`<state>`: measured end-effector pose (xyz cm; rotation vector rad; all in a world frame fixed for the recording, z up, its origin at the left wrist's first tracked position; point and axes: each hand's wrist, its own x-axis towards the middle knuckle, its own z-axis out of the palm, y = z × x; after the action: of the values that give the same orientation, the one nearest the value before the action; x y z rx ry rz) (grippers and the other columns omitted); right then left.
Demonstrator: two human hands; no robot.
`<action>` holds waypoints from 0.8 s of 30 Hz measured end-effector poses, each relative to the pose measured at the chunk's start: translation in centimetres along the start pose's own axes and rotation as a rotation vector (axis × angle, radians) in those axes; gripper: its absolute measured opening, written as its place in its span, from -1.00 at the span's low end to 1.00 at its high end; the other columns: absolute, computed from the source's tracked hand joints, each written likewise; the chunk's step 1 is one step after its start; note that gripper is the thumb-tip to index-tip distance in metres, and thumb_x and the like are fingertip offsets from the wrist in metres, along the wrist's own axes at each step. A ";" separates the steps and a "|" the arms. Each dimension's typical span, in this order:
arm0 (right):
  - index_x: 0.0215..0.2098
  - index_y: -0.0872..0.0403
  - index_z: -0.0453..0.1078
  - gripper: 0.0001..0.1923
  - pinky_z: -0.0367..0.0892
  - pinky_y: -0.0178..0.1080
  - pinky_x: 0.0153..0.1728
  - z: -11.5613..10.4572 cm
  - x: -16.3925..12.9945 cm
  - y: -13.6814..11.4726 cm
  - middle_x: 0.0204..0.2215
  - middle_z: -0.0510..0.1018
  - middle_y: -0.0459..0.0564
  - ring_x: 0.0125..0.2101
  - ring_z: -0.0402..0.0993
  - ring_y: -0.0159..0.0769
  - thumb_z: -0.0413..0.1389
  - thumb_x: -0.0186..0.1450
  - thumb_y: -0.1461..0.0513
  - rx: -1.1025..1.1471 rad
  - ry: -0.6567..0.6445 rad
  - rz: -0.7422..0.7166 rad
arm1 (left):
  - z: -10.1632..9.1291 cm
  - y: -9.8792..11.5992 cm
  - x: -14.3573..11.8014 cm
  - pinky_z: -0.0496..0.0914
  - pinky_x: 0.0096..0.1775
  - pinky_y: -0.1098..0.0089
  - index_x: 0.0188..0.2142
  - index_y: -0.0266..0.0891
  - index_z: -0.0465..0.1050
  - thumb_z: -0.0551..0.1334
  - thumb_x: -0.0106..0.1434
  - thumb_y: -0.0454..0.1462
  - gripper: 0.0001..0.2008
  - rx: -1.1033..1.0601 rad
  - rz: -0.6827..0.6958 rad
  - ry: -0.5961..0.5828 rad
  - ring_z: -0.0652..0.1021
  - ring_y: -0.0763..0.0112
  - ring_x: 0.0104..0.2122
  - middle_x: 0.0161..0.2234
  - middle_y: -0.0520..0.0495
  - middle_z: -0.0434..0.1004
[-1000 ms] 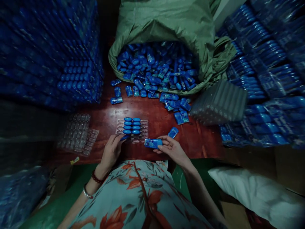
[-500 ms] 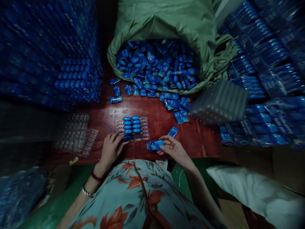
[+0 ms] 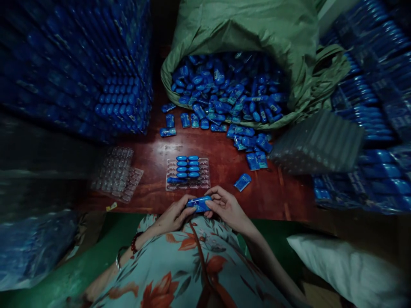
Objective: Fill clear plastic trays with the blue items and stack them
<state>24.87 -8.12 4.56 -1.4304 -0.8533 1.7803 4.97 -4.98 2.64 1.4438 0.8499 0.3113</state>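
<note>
**Both hands on one blue packet, at the table's near edge**

Your left hand (image 3: 173,214) and right hand (image 3: 226,208) are both clamped on a single blue packet (image 3: 199,203), fingers pinching it from either end. The packet sits between the hands, just above your lap, near the front edge of the table (image 3: 224,167). Its long axis runs left-right, roughly level, left end toward your left fingertips.

Counts, working outward:
- 1 clear blister tray (image 3: 188,173) just beyond the hands, holding 9 blue pieces: two columns of four, plus one lying in the next row down on the left. Remaining slots show bare.
- 1 loose packet (image 3: 242,182) lying on the table to the right of the tray, tilted diagonally.
- 1 stack of clear trays (image 3: 117,173) to the left, count not readable.
- 1 stack of ribbed clear trays (image 3: 316,143) to the right.
- 1 green woven sack (image 3: 250,30) at the far side, mouth open toward you, spilling blue packets (image 3: 224,92) onto the table; too many to count.

Surface: dark red-brown wood, glossy. Room: dim, walled in by stacked blue packed goods on the left (image 3: 96,64) and right (image 3: 369,85). White cushion (image 3: 346,265) at lower right.
</note>
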 end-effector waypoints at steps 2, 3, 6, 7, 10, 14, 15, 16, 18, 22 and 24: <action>-0.25 0.04 0.28 -0.71 0.37 -0.34 -0.46 -0.1 0.1 -0.1 -0.48 0.42 -0.19 -0.55 0.44 -0.46 0.18 0.16 0.08 -0.001 -0.024 0.007 | -0.3 -0.2 -0.2 0.26 -0.40 0.47 -0.08 -0.27 0.25 0.02 0.30 -0.08 -0.66 -0.012 -0.011 -0.034 0.38 0.46 -0.47 -0.45 0.04 0.38; -0.24 0.05 0.29 -0.72 0.37 -0.34 -0.45 -0.1 0.1 -0.1 -0.47 0.43 -0.18 -0.54 0.44 -0.46 0.18 0.16 0.09 -0.004 -0.031 0.004 | -0.4 -0.4 -0.2 0.23 -0.43 0.48 -0.10 -0.27 0.25 0.02 0.30 -0.08 -0.68 -0.023 -0.028 -0.034 0.36 0.48 -0.51 -0.50 0.07 0.35; -0.22 0.06 0.33 -0.74 0.38 -0.35 -0.42 0.1 0.4 0.1 -0.45 0.43 -0.16 -0.52 0.43 -0.47 0.17 0.17 0.12 -0.017 -0.043 -0.012 | -0.4 -0.7 -0.2 0.17 -0.49 0.51 -0.24 -0.26 0.27 0.04 0.29 -0.09 -0.73 -0.007 -0.072 0.021 0.30 0.52 -0.56 -0.57 0.12 0.28; -0.22 0.07 0.34 -0.74 0.38 -0.34 -0.42 0.1 0.5 0.2 -0.45 0.44 -0.16 -0.52 0.44 -0.47 0.17 0.17 0.12 -0.018 -0.045 -0.014 | -0.4 -0.8 -0.1 0.16 -0.49 0.51 -0.29 -0.26 0.27 0.05 0.28 -0.09 -0.74 0.016 -0.074 0.045 0.30 0.52 -0.56 -0.56 0.12 0.28; -0.23 0.07 0.34 -0.73 0.40 -0.32 -0.41 0.1 0.8 0.7 -0.46 0.45 -0.16 -0.51 0.45 -0.44 0.17 0.16 0.11 0.004 -0.047 -0.006 | -0.4 -1.0 -0.1 0.12 -0.51 0.52 -0.42 -0.25 0.24 0.09 0.26 -0.09 -0.73 0.095 -0.088 0.110 0.26 0.54 -0.55 -0.57 0.14 0.23; -0.24 0.07 0.32 -0.69 0.42 -0.31 -0.43 -0.1 1.3 1.9 -0.48 0.44 -0.16 -0.52 0.47 -0.42 0.21 0.13 0.10 0.038 -0.009 -0.015 | -0.5 -1.5 -0.3 0.09 -0.54 0.52 -0.53 -0.25 0.21 0.15 0.22 -0.06 -0.65 0.172 -0.160 0.149 0.23 0.56 -0.59 -0.63 0.16 0.17; -0.23 0.07 0.32 -0.69 0.42 -0.31 -0.43 -0.2 1.4 2.2 -0.49 0.44 -0.16 -0.52 0.47 -0.41 0.20 0.13 0.10 0.017 0.028 -0.042 | -0.7 -1.6 -0.4 0.12 -0.53 0.52 -0.53 -0.25 0.23 0.16 0.22 -0.05 -0.65 0.193 -0.145 0.171 0.26 0.55 -0.58 -0.62 0.15 0.20; -0.22 0.07 0.32 -0.70 0.42 -0.30 -0.41 -0.3 1.6 2.5 -0.48 0.45 -0.15 -0.50 0.47 -0.40 0.19 0.15 0.10 -0.032 0.082 -0.085 | -1.0 -1.8 -0.4 0.18 -0.50 0.51 -0.51 -0.26 0.27 0.17 0.22 -0.05 -0.66 0.228 -0.109 0.223 0.31 0.53 -0.56 -0.59 0.13 0.26; -0.18 0.06 0.33 -0.74 0.43 -0.27 -0.34 -0.5 2.0 2.9 -0.43 0.48 -0.09 -0.43 0.47 -0.36 0.14 0.21 0.11 -0.221 0.225 -0.222 | -2.0 -2.4 -0.3 0.30 -0.37 0.46 -0.37 -0.26 0.37 0.19 0.21 -0.06 -0.72 0.357 -0.013 0.440 0.40 0.45 -0.44 -0.45 0.05 0.37; -0.11 0.02 0.35 -0.81 0.38 -0.18 -0.12 -0.7 3.3 3.2 -0.24 0.49 0.01 -0.21 0.44 -0.27 -0.01 0.32 0.21 -0.652 0.319 -0.544 | -4.0 -4.3 0.9 0.35 -0.12 0.26 -0.06 -0.25 0.31 0.20 0.22 -0.13 -0.66 0.666 0.123 0.711 0.42 0.25 -0.17 -0.16 -0.15 0.37; -0.04 0.01 0.32 -0.75 0.35 -0.15 -0.06 -0.7 3.9 3.3 -0.18 0.47 0.03 -0.13 0.41 -0.25 -0.08 0.34 0.27 -0.789 0.259 -0.637 | -4.5 -5.3 1.4 0.37 -0.12 0.25 -0.09 -0.23 0.33 0.13 0.28 -0.20 -0.76 0.743 0.175 0.608 0.42 0.26 -0.18 -0.19 -0.13 0.40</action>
<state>24.59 -6.60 -0.41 -1.5401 -1.7379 0.7741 1.35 -1.48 -2.40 2.1691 1.4261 0.6297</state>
